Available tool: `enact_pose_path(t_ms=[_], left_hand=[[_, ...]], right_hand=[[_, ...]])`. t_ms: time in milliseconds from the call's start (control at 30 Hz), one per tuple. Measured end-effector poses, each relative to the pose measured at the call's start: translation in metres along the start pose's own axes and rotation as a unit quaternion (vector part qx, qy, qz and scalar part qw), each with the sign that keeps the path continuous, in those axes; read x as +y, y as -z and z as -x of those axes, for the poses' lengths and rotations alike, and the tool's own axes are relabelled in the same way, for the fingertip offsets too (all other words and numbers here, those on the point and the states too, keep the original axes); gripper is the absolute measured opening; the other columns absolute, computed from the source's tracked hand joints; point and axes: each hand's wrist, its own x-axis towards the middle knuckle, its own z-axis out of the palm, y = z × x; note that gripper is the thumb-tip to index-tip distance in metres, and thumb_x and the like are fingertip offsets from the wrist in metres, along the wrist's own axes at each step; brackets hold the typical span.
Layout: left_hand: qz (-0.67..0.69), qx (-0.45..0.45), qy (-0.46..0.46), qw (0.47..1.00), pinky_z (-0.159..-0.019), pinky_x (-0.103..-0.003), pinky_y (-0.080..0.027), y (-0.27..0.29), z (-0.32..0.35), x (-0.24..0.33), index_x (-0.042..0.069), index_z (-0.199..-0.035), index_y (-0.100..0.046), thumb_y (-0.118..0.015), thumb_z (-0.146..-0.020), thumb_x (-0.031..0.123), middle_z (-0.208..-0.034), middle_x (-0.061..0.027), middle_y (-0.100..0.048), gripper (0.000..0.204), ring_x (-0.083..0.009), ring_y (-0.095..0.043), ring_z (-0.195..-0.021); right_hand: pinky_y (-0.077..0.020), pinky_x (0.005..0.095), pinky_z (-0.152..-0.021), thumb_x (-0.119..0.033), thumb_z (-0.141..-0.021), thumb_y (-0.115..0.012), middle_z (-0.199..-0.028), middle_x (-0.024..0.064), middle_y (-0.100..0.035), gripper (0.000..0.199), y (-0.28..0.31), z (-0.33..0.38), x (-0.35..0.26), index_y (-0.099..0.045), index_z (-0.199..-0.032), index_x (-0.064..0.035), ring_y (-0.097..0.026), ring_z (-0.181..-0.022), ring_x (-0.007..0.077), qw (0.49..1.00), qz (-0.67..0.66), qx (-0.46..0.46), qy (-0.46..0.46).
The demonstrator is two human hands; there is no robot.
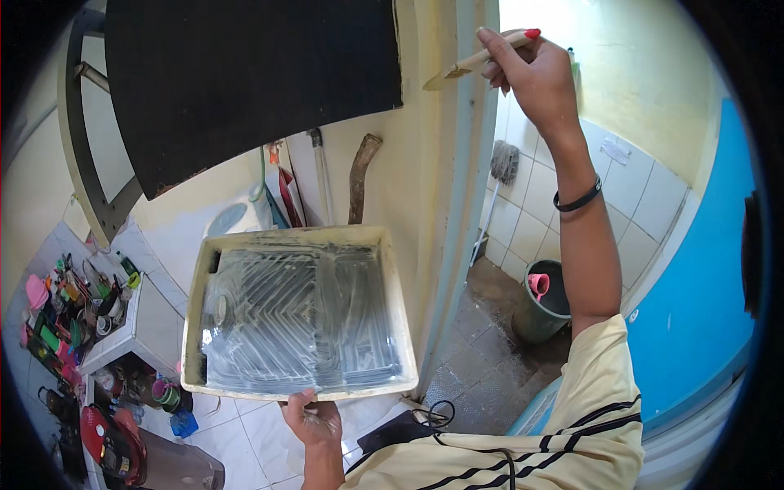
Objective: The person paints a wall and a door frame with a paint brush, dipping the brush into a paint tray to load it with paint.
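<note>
Walls of pale cream paint fill the upper view, with one large black rectangular panel (245, 82) hanging high at the left and one light blue-grey door frame (461, 204) running down the middle. Beyond the frame lies a tiled room with glossy white wall tiles, a wet grey floor, one dark round bucket (543, 310) and one mop (502, 163) leaning on the tiles; the floor around the bucket is open. One rectangular paint tray (298, 306), cream plastic with a ribbed, paint-smeared bottom and raised rims, is held level in mid-air below the panel. The left hand (314, 420) grips the middle of the tray's near rim, thumb curled over the top. The right hand (531, 73), arm raised high, pinches one wooden-handled paintbrush (465, 64) between thumb and fingers, its bristles touching the door frame's upper part. One black band (578, 198) circles that wrist. Far below at the left, a small white counter (155, 327) is crowded with bottles and cups along its left edge.
</note>
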Motion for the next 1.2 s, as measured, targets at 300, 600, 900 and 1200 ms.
enact_pose_path(t_ms=[300,600,900,1200], left_hand=[[0.013,-0.013,0.048,0.999,-0.089,-0.042,-0.052,-0.003,-0.005,0.015,0.001,-0.105,-0.057,-0.05,-0.068,0.002,-0.095,-0.0099,-0.061,0.037,-0.0242,-0.063,-0.091],[-0.002,0.001,0.084,0.996,-0.078,-0.033,-0.05,0.002,-0.018,0.019,0.003,-0.102,-0.052,-0.051,-0.067,-0.001,-0.077,-0.0015,-0.051,0.035,-0.0157,-0.053,-0.071],[0.008,-0.032,0.132,0.991,-0.066,-0.027,-0.047,0.023,-0.036,0.02,0.003,-0.11,-0.049,-0.054,-0.066,-0.005,-0.078,-0.0005,-0.05,0.045,-0.0114,-0.047,-0.06],[0.004,-0.06,0.173,0.983,-0.086,-0.036,-0.052,0.024,-0.045,0.023,0.002,-0.128,-0.043,-0.056,-0.065,-0.003,-0.108,-0.0093,-0.056,0.065,-0.0229,-0.059,-0.095]], right_hand=[[-0.0472,0.0218,-0.052,-0.038,-0.087,-0.073,-0.061,0.0046,-0.063,0.039,-0.037,0.002,-0.019,-0.069,-0.08,0.0002,-0.058,-0.052,0.0086,0.999,0.044,-0.004,-0.014],[-0.0468,0.0216,-0.048,-0.039,-0.087,-0.073,-0.061,0.0059,-0.064,0.042,-0.073,-0.011,-0.036,-0.066,-0.076,0.0012,-0.059,-0.05,0.0089,0.993,0.115,-0.009,0.022],[-0.0557,0.0266,-0.059,-0.04,-0.092,-0.063,-0.062,0.0082,-0.069,0.043,-0.102,-0.029,-0.045,-0.069,-0.074,-0.0018,-0.069,-0.054,0.016,0.955,0.29,-0.059,-0.006],[-0.0511,0.0243,-0.054,-0.045,-0.089,-0.066,-0.06,0.006,-0.068,0.048,-0.108,-0.049,-0.053,-0.071,-0.073,-0.0006,-0.065,-0.051,0.0115,0.938,0.32,0.057,0.123]])
